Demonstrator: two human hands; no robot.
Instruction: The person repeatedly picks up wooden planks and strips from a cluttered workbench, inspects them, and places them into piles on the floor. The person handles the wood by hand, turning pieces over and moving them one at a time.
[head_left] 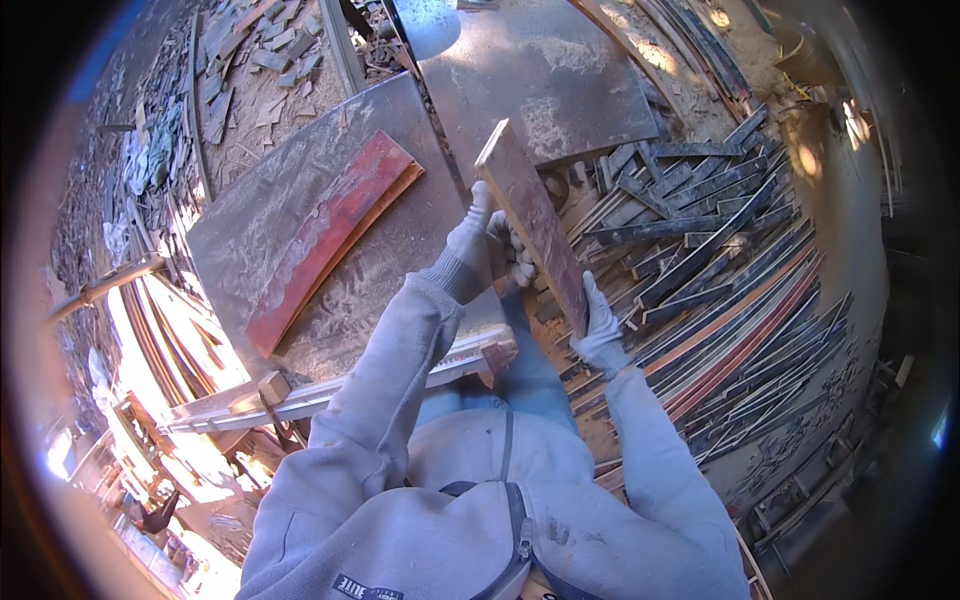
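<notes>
Closely below, the grey jacket (400, 545) and its 2 sleeves frame the work, with blue trousers (535, 375) showing between the forearms. The gloved right hand (602, 342) is partly open, its fingers nearly straight along the edge of a reddish-brown plank (536, 225), bearing its near end. The gloved left hand (472, 242) is closed further, gripping the plank toward its far end, thumb stretched up along it and fingers curled. The plank hangs in the air between the 2 hands, tilted, its pale end pointing away, past the right edge of the metal tabletop.

Just beyond the lap, a long rail (465, 356) runs along the tabletop's near edge. Past it, the dusty metal tabletop (383, 268) gives a bare strip between the left forearm and 1 red board (330, 245), which lies diagonally, raw wood showing along its right edge. To the right, long thin strips (740, 340) and a jumble of dark battens (690, 190) crowd up near the plank, leaving little room there. Further off, a narrow dark gap separates the tabletop from a second metal sheet (470, 60); broken offcuts (285, 55) litter the ground at far left.
</notes>
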